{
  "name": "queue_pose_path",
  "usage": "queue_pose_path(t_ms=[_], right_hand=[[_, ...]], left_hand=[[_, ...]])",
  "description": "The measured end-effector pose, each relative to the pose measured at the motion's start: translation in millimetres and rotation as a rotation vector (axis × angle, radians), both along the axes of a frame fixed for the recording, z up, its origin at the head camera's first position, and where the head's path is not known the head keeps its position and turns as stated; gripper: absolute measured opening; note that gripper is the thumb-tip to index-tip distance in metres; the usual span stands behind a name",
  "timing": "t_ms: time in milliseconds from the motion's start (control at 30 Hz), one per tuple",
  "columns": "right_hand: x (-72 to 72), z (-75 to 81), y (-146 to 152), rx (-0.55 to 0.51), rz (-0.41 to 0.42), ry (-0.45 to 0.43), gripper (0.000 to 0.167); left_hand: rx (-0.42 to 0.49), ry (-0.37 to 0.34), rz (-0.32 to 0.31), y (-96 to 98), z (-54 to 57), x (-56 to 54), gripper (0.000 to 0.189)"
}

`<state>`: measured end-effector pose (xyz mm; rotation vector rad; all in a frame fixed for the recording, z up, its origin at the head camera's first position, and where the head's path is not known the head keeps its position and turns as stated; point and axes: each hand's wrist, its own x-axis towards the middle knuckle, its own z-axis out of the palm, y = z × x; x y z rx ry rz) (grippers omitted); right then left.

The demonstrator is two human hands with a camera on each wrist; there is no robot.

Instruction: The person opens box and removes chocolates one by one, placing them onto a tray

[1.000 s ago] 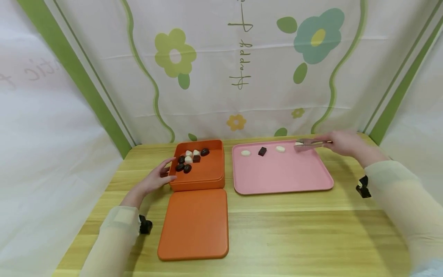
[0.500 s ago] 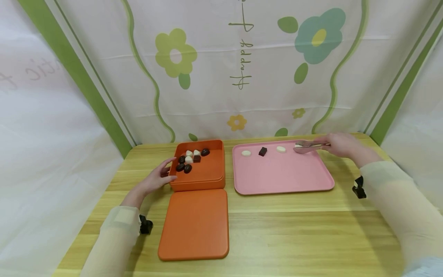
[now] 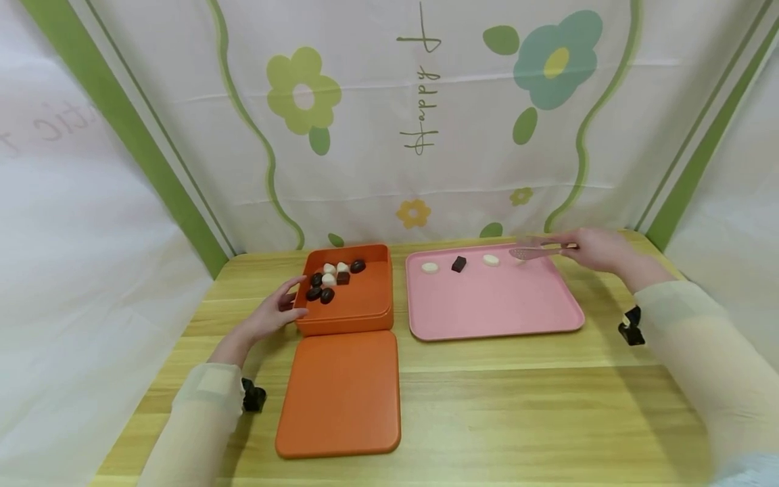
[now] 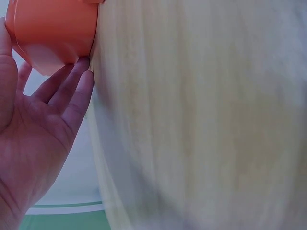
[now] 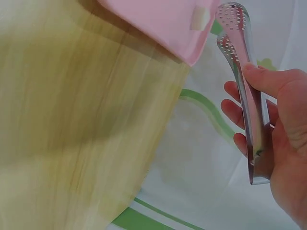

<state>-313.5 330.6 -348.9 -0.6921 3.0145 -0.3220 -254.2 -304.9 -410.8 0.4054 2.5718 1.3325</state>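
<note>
My left hand rests at the left side of an orange box, thumb by its near corner. The left wrist view has its long fingers lying nearly straight against the box wall. Inside the box sit several dark ovals, white pieces and a dark cube, all chocolate-like. At the far right corner of a pink tray, my right hand holds metal tongs between thumb and fingers. Their perforated tips stand apart, over a white piece on the tray.
An orange lid lies flat in front of the box. Along the tray's far side lie two white ovals and a dark block. A flower-printed curtain hangs close behind the wooden table.
The tongs' tips have spread apart, and the upper arm of the tongs is blurred. The left hand and the box keep their places; the head view shifts slightly.
</note>
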Motion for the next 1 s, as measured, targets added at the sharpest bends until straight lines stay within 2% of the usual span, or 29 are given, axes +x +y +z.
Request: queue_pose_path(t_ms=[167, 367, 567, 767, 1000], right_hand=[[2.0, 12.3, -12, -0.019, 0.012, 0.041, 0.041], [6.0, 26.7, -41, -0.004, 0.020, 0.037, 0.044], [9.7, 36.2, -69, 0.011, 0.082, 0.096, 0.045], [10.8, 41.5, -91, 0.022, 0.125, 0.110, 0.044], [5.9, 39.0, -113, -0.001, 0.185, 0.099, 0.044]], left_hand=[[-0.007, 0.002, -0.001, -0.2, 0.9, 0.3, 0.073], [-0.009, 0.007, -0.010, 0.6, 0.9, 0.8, 0.073], [-0.007, 0.004, -0.010, -0.6, -0.6, -0.5, 0.072], [-0.009, 0.005, -0.014, -1.6, -1.7, -1.6, 0.072], [-0.004, -0.006, -0.016, -2.0, 0.1, -1.6, 0.072]])
